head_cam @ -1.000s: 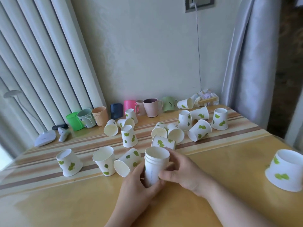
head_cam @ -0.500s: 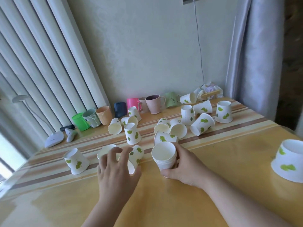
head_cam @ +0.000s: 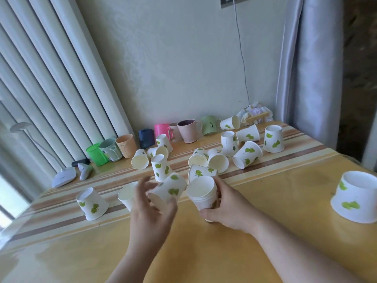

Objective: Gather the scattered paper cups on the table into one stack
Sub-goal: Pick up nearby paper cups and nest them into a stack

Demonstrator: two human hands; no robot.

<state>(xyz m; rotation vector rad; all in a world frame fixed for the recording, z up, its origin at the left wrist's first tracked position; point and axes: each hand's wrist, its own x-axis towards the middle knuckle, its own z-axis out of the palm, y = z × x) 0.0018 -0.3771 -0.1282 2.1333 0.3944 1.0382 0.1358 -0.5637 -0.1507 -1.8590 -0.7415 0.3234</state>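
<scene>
Right hand (head_cam: 228, 205) is holding the stack (head_cam: 203, 193) upright at frame centre, mouth up, on the table (head_cam: 275, 201). Left hand (head_cam: 152, 207) is gripping a loose cup (head_cam: 169, 189), tilted, just left of it. Best to turn it mouth-up, centre it over the rim, then press lightly.

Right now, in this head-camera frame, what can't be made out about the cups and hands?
- Number of cups in the stack: rims too close together, and the right hand covers its base.
- Left hand grip on the lifted cup: fingers motion-blurred.
- Upright cup: partly hidden behind that hand.
- Wall socket: cut off by the top edge.
</scene>
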